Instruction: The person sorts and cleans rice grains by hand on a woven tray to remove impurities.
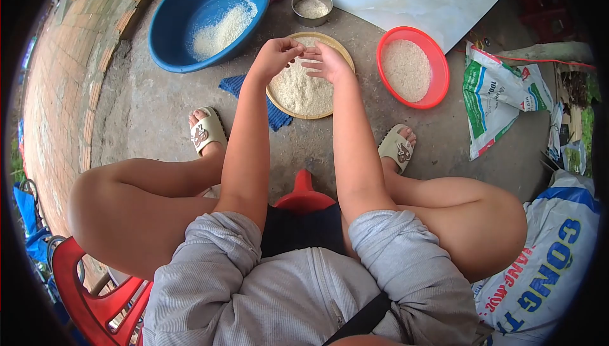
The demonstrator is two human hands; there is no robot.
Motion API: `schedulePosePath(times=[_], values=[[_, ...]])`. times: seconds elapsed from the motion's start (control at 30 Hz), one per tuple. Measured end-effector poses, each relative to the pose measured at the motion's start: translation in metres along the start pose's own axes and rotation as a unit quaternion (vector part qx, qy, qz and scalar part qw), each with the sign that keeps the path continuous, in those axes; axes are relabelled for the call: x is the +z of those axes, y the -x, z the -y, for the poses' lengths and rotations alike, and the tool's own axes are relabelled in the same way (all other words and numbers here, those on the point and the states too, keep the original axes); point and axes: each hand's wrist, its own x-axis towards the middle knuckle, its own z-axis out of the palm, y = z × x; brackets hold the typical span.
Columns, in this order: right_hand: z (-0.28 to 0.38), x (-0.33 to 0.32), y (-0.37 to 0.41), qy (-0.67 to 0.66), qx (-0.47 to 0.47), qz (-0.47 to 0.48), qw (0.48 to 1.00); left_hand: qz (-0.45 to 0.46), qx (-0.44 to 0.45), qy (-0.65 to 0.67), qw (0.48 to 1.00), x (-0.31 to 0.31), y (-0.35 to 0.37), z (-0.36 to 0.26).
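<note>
A round woven tray (274, 96) heaped with white grains (303, 95) lies on the ground ahead of me. Over its upper left part is my left hand (276, 58), its fingers bent and pressed together; whatever they hold, if anything, is too small to make out. My right hand (328, 63) hovers over the upper right part, palm turned inward and fingers spread, with nothing seen in it. The fingertips of both hands nearly meet above the grains. Under the tray's left side lies a blue cloth (278, 117).
A blue basin (166, 35) with white grains stands at upper left. Behind the tray is a metal bowl (312, 19) of grains. A red basin (439, 79) of grains and a printed sack (488, 92) are to the right. A large sack (552, 251) sits at lower right.
</note>
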Motion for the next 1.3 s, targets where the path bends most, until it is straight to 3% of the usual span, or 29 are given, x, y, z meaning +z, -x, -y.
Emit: schedulePosePath(times=[0.03,0.07,0.13,0.2,0.27,0.33,0.4,0.47,0.5,0.57,0.63,0.8,0.93,1.0,1.07,1.13,1.2,1.3], values=[[-0.002,-0.001,-0.003,-0.120,-0.011,0.017,0.993,-0.005,0.011,0.004,1.000,0.001,-0.003,0.002],[-0.006,-0.001,-0.006,-0.121,-0.010,0.017,0.992,-0.009,0.023,0.008,1.000,0.003,-0.005,0.005],[-0.008,0.001,-0.007,-0.278,-0.014,0.050,0.959,0.020,0.028,0.006,0.999,0.008,0.001,-0.008],[-0.010,0.001,-0.009,-0.315,-0.011,0.038,0.948,0.050,0.033,0.004,0.998,0.011,0.003,-0.017],[-0.013,-0.004,-0.012,-0.352,-0.009,0.024,0.936,-0.017,0.082,-0.027,0.996,0.013,0.001,-0.019],[-0.017,-0.020,-0.017,-0.419,-0.002,0.087,0.904,-0.088,0.082,0.007,0.993,0.009,-0.004,-0.012],[-0.023,-0.033,-0.021,-0.431,0.001,0.038,0.901,-0.142,0.071,-0.004,0.987,0.000,-0.008,-0.003],[-0.035,-0.049,-0.030,-0.527,-0.045,-0.051,0.847,-0.204,0.032,0.023,0.978,-0.007,-0.006,0.001],[-0.040,-0.056,-0.033,-0.528,-0.044,-0.051,0.847,-0.213,0.019,0.029,0.976,-0.012,-0.008,0.010],[-0.050,-0.066,-0.040,-0.575,-0.032,-0.181,0.797,-0.221,0.005,0.034,0.975,-0.018,-0.012,0.030],[-0.063,-0.069,-0.047,-0.573,-0.035,-0.203,0.793,-0.225,-0.050,0.014,0.973,-0.018,-0.016,0.047],[-0.089,-0.064,-0.053,-0.549,-0.006,-0.225,0.805,-0.213,-0.067,0.024,0.975,0.005,-0.022,0.078],[-0.108,-0.053,-0.056,-0.505,0.029,-0.257,0.824,-0.156,-0.096,-0.040,0.982,0.028,-0.024,0.091],[-0.113,-0.047,-0.054,-0.417,0.017,-0.308,0.855,-0.093,-0.014,-0.164,0.982,0.039,-0.023,0.100],[-0.111,-0.043,-0.055,-0.403,0.014,-0.312,0.860,-0.056,-0.039,-0.119,0.991,0.049,-0.024,0.109],[-0.109,-0.039,-0.052,-0.378,0.015,-0.333,0.864,-0.012,0.008,-0.133,0.991,0.057,-0.019,0.111],[-0.107,-0.034,-0.050,-0.358,0.013,-0.350,0.866,-0.033,0.027,-0.153,0.987,0.062,-0.020,0.115],[-0.104,-0.028,-0.047,-0.330,0.001,-0.374,0.867,-0.110,-0.028,-0.137,0.984,0.063,-0.025,0.111]])
